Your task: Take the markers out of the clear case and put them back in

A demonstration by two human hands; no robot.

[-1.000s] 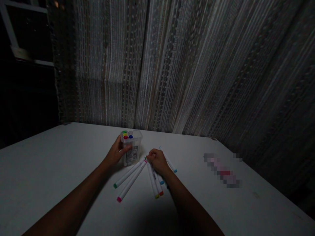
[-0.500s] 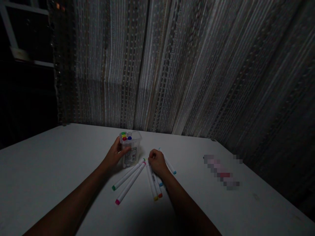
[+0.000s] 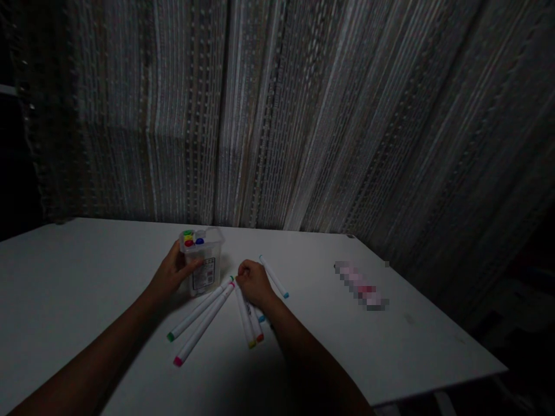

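My left hand is wrapped round a clear plastic box that stands upright on the table. Green, yellow, red and blue marker caps show at its top, and a printed label is on its front. My right hand is closed, its fingertips pinched at the upper ends of white markers; the exact grip is partly hidden. Under and beside it lie a yellow-ended marker, a red-ended marker and a partly covered blue-ended one. Nearer the box lie a green-ended marker and a pink-ended marker.
A light-blue-ended marker lies just beyond my right hand. Farther right on the white table is a pinkish, pixelated long item. A striped curtain hangs behind the table's far edge. The room is dim.
The view has turned to the right, so everything sits farther left in the picture. Both hands keep nearly the same places at the box and the markers.
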